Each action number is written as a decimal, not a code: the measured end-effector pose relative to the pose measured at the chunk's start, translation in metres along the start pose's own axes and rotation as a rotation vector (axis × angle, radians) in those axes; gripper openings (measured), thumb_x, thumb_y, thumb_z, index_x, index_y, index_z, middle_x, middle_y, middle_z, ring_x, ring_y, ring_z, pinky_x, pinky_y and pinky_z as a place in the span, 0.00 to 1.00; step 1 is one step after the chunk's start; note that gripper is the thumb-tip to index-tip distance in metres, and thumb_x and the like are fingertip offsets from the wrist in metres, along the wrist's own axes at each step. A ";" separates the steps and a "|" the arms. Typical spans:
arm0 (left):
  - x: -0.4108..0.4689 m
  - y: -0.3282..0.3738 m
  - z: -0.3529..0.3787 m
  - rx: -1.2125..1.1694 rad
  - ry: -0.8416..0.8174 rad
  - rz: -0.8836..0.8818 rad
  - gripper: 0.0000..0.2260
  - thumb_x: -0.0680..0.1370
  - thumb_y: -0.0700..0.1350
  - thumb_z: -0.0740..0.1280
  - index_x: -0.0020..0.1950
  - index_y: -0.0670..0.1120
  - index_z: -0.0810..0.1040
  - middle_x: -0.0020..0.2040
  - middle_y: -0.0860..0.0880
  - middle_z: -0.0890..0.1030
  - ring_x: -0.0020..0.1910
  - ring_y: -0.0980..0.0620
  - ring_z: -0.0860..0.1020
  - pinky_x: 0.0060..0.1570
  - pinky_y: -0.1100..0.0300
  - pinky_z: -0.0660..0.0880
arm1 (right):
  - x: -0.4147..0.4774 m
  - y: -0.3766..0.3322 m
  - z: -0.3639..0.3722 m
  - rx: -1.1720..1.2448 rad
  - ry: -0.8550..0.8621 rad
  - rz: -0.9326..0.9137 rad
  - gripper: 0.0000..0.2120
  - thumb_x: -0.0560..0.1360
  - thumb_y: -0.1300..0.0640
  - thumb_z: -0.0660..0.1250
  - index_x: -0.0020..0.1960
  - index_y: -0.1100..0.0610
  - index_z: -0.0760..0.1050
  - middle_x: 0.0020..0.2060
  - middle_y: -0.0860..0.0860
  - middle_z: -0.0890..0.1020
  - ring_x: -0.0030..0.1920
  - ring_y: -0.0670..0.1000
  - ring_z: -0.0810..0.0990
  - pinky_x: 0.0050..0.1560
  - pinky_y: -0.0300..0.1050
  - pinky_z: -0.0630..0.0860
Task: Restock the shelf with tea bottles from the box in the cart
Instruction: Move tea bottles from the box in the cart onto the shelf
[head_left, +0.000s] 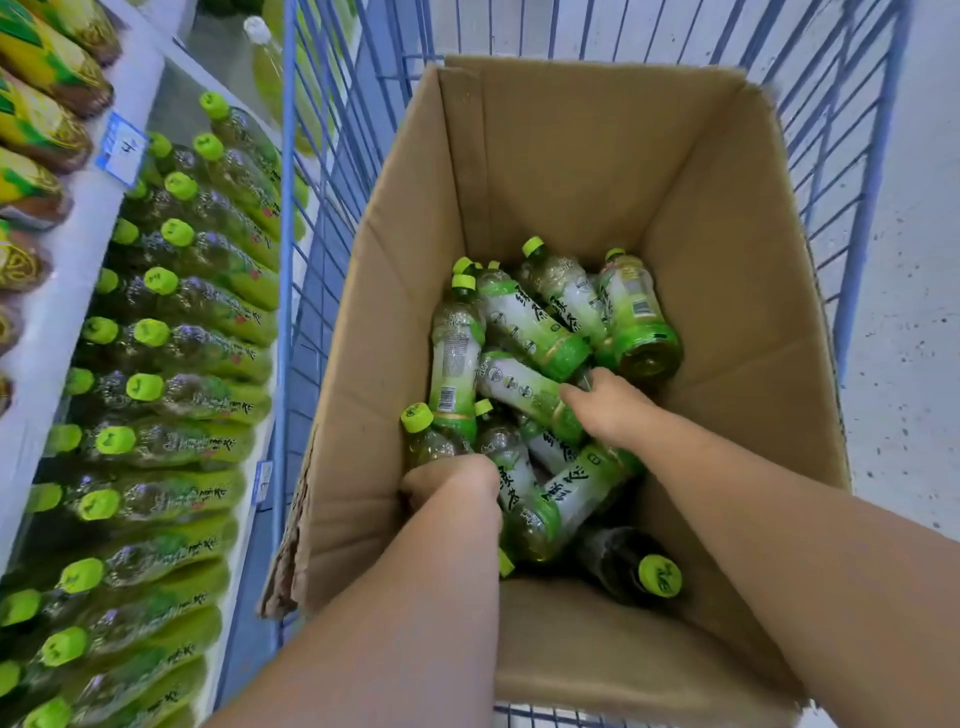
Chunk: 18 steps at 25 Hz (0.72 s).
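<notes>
An open cardboard box (571, 156) stands in a blue wire cart (332, 130). Several green-capped tea bottles (530, 322) lie jumbled on the box's bottom. Both my arms reach down into it. My left hand (452, 478) is closed around the body of a bottle (423, 434) whose green cap points up at the box's left side. My right hand (608, 405) grips the lower end of another lying bottle (519, 384) in the middle of the pile. The fingers of both hands are partly hidden among the bottles.
On the left, a white shelf (67, 270) holds rows of the same tea bottles (171, 338), with yellow-labelled bottles (36, 104) on the level above. A blue price tag (122, 148) hangs on the shelf edge. Pale floor (914, 312) lies to the cart's right.
</notes>
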<state>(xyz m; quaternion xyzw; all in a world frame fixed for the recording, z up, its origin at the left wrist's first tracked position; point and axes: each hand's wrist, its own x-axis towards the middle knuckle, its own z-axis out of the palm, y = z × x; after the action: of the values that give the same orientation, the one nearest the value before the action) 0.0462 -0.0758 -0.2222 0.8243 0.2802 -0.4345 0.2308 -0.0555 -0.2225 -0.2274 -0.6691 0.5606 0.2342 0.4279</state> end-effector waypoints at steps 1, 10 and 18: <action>0.001 -0.004 0.003 -0.020 0.104 0.005 0.27 0.78 0.38 0.66 0.76 0.39 0.63 0.73 0.38 0.71 0.69 0.38 0.73 0.68 0.47 0.72 | 0.007 -0.001 0.004 -0.020 -0.012 -0.022 0.34 0.80 0.38 0.60 0.77 0.59 0.62 0.72 0.58 0.71 0.69 0.62 0.71 0.65 0.54 0.71; -0.014 -0.001 -0.005 0.340 0.117 0.419 0.25 0.74 0.44 0.74 0.67 0.42 0.69 0.66 0.41 0.72 0.61 0.37 0.76 0.60 0.47 0.76 | 0.022 -0.018 0.018 0.077 -0.272 0.062 0.46 0.71 0.42 0.76 0.79 0.61 0.59 0.76 0.59 0.66 0.72 0.63 0.69 0.67 0.58 0.70; -0.007 0.015 -0.030 0.438 -0.049 0.609 0.22 0.64 0.50 0.79 0.55 0.51 0.78 0.53 0.50 0.81 0.44 0.50 0.80 0.33 0.64 0.75 | 0.008 -0.030 0.009 0.155 -0.653 0.152 0.17 0.71 0.48 0.74 0.54 0.58 0.82 0.50 0.57 0.87 0.49 0.58 0.86 0.54 0.51 0.82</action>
<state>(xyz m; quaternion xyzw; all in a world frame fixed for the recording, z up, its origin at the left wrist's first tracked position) 0.0703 -0.0703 -0.1987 0.8890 -0.0828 -0.4152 0.1745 -0.0238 -0.2189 -0.2292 -0.4807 0.4585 0.4238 0.6157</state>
